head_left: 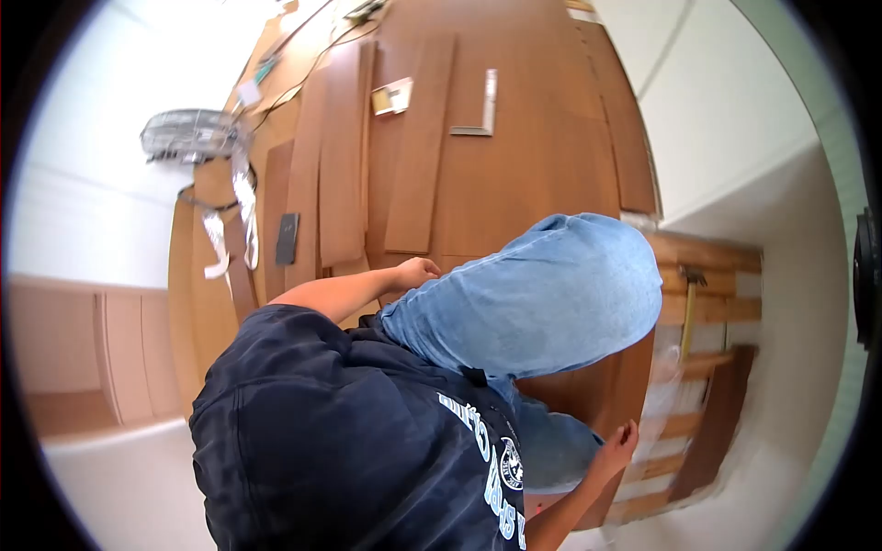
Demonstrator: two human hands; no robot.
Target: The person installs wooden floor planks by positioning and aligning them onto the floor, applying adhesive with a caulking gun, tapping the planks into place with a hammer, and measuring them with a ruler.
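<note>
My left hand [418, 273] is beside my left thigh, which is in blue jeans [542, 285]. Its fingers are curled in, and I see no object in them. Past that hand, a loose brown plank [421, 156] lies on the brown wood floor [537, 184]. Lower right, near my other knee, is my right hand [621, 445]. Its fingers are loosely bent and apart, with nothing visible in them. It hangs close to the edge where the brown boards stop and bare wooden slats [680, 427] show.
A metal square [490, 106] and a small box [392, 96] lie on the boards. More planks [342, 165], a dark flat block [288, 239] and a fan [188, 136] are at left. A hammer [689, 308] rests on the slats by the right wall.
</note>
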